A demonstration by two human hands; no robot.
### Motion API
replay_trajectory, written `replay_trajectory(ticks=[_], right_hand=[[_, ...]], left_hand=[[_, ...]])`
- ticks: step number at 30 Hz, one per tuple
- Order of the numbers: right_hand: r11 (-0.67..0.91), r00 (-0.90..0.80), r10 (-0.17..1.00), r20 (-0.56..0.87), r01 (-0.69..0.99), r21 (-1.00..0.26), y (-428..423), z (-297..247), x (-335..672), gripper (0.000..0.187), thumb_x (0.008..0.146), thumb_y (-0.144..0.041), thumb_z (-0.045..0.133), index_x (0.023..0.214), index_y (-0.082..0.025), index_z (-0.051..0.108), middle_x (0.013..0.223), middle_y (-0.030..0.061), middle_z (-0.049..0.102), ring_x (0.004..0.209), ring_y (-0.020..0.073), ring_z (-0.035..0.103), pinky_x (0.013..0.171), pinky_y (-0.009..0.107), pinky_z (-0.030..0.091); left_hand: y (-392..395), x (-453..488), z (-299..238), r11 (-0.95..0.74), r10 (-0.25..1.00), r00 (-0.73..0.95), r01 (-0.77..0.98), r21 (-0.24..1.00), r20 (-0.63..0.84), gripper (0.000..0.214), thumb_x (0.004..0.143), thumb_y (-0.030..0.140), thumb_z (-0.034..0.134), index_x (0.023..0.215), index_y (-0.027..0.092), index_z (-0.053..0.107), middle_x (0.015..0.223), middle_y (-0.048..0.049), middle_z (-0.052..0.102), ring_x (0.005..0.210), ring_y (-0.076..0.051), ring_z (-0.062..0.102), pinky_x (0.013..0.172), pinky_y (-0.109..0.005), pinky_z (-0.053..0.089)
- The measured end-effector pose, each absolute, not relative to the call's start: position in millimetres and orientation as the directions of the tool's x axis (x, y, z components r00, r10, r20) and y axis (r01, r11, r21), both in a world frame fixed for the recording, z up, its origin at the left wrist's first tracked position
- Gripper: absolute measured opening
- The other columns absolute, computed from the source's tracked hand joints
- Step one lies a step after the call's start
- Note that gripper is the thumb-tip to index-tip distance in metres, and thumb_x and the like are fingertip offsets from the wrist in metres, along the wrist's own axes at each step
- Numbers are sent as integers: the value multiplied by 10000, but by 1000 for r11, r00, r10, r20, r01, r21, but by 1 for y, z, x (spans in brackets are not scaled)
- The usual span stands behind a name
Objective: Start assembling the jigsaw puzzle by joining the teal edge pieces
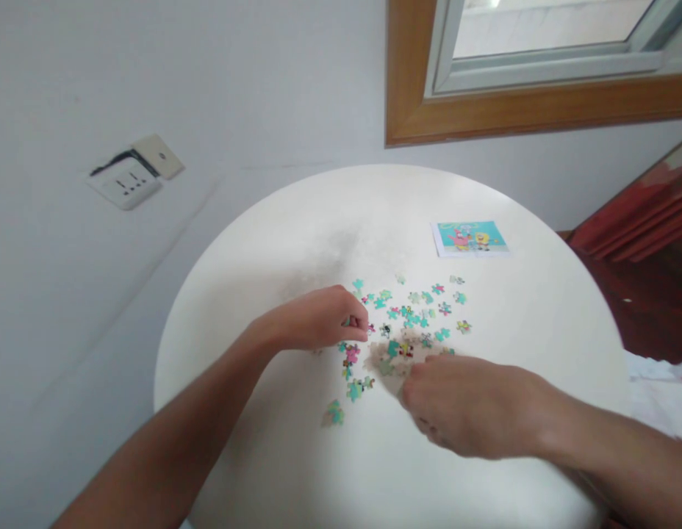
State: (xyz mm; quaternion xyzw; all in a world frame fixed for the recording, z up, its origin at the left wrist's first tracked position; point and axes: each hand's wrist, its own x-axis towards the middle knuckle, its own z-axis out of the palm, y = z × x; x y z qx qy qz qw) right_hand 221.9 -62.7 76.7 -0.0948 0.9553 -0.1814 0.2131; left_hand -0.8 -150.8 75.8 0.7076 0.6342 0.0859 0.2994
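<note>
Many small jigsaw puzzle pieces [410, 319], teal, pink and yellow, lie loose on a round white table [253, 242]. My left hand [324, 317] is closed in a pinch at the left side of the spread, with a pink puzzle piece [371, 329] at its fingertips. A bit of teal shows between its fingers. My right hand [467, 404] is curled, back upward, at the near right of the pieces; its fingertips and anything in them are hidden. A teal and yellow piece [335, 413] lies apart, nearest to me.
A picture card [470, 239] with two cartoon figures lies at the table's back right. Behind the table are a white wall with a socket [126, 184] and a wood-framed window [410, 73]. A red curtain [639, 213] hangs at the right.
</note>
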Motion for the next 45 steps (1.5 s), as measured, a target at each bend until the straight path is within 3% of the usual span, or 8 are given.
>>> replay_trajectory(ticks=[5,11,18,26,34,37,41,45], right_hand=[[920,-961,-150,-232,-49,-389,-48,86,212,71,825,-212,690,763,-177,699,753,54,700,713,199,637,601,287,361],[918,-999,44,0,40,-394,-39,82,192,191,937,-166,512,840,-197,674,855,28,683,779,158,611,648,263,358],[919,-984,174,-34,175,-353,-55,60,191,156,908,-182,532,830,-199,666,910,44,672,861,188,636,676,271,388],[938,-976,211,-59,219,-271,-72,50,187,191,925,-142,494,844,-156,667,965,108,673,898,234,644,700,297,446],[929,-976,211,-58,218,-299,-75,52,185,130,871,-79,543,930,-128,648,1018,137,658,981,245,597,776,302,439],[931,-979,202,-28,201,-305,-76,52,185,166,888,-57,517,952,-140,646,1018,119,657,964,221,586,770,289,430],[951,-994,106,30,93,-293,-77,49,188,155,900,-83,536,881,-153,673,962,87,664,975,215,578,814,288,424],[947,-993,97,67,71,-312,-77,48,195,133,907,-125,560,883,-161,686,959,76,656,991,215,571,809,290,429]], left_hand=[[-154,-17,82,23,982,68,881,473,-176,119,836,177,633,796,185,744,712,20,682,632,-99,566,608,-224,354],[-163,-20,95,80,989,-20,906,416,-148,121,863,243,641,890,218,756,820,4,711,740,-135,603,675,-234,400],[-219,-10,80,281,958,-246,899,335,-146,157,858,295,673,981,210,723,947,-21,682,808,-168,615,774,-277,454],[-252,7,43,250,963,-270,876,412,-9,146,923,234,573,971,210,709,1007,-49,634,912,-178,614,855,-291,490],[-258,14,34,119,987,-140,963,243,73,243,1012,246,419,996,167,648,1007,-89,616,969,-213,569,917,-356,471],[-256,12,31,99,987,-130,955,279,94,286,1021,247,385,947,165,649,974,-84,623,938,-199,570,884,-329,464],[-249,3,33,235,962,-272,883,405,35,274,972,332,508,798,157,626,802,-35,618,752,-160,564,705,-277,430],[-241,-11,38,309,949,-308,878,364,-65,341,865,433,652,691,155,558,694,-6,584,647,-148,513,605,-267,350]])
